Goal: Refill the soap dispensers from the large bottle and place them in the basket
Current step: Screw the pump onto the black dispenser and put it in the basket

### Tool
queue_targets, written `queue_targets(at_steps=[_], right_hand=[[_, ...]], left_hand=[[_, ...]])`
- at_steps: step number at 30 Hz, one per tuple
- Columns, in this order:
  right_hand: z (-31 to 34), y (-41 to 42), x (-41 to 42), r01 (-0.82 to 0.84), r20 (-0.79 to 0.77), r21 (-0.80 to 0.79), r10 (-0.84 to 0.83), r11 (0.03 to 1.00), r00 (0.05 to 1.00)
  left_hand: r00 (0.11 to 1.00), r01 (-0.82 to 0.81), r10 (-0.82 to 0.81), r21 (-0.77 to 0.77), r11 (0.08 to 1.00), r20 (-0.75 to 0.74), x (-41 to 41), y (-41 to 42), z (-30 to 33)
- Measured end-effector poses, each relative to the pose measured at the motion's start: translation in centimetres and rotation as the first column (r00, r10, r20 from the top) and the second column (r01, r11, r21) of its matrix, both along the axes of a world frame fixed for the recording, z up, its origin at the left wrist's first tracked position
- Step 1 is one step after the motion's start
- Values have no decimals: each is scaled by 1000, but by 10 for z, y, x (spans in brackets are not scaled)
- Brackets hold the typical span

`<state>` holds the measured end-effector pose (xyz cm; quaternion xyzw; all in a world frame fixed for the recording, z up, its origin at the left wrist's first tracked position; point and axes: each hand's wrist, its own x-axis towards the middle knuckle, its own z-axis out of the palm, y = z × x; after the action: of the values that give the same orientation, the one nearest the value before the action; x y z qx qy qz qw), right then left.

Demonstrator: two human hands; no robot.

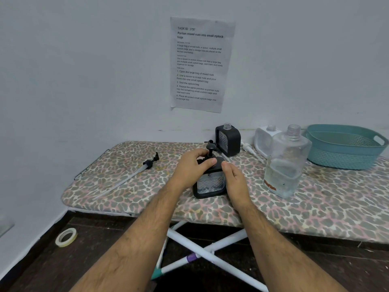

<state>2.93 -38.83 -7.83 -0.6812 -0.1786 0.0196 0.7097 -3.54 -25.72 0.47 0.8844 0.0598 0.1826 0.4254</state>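
Two hands meet on one black soap dispenser (210, 182) that stands straight up near the front edge of the desk (315, 211). The left hand (190, 168) has its grip closed around the black pump cap (210, 153) on top. The right hand (234, 182) has its grip closed on the dispenser's side to keep it from turning. The basket (345, 147) lies far off to the right, so the right hand is nearer to it. The dispenser has a hard black frame and a bumpy clear window. The large bottle (286, 163) is clear, smooth plastic, open on top, with a little liquid left. The basket is teal with a woven look. The desk cover is spotted cloth.
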Motion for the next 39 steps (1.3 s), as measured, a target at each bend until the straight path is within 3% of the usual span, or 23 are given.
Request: queue_targets(at_steps=[6,10,21,27,32,39], right_hand=[[2,-1,-2,14,25,1,-14,1000,1000],[2,-1,-1,12,35,2,-12,1000,999],[-1,2,1,3,15,15,-3,1000,1000],[-1,2,0,-5,1,27,5,1000,1000],[-1,1,0,-15,-22,38,15,999,1000],[-1,2,0,-26,1,26,26,999,1000]], left_hand=[[965,-240,240,-16,971,108,-4,-16,-4],[951,-292,287,30,956,114,-2,-19,-4],[968,-202,200,-7,979,154,0,-14,-4],[995,-17,11,59,998,102,3,4,-3],[994,109,-108,26,994,-16,5,12,4],[986,-124,124,-8,992,110,-3,-6,-7]])
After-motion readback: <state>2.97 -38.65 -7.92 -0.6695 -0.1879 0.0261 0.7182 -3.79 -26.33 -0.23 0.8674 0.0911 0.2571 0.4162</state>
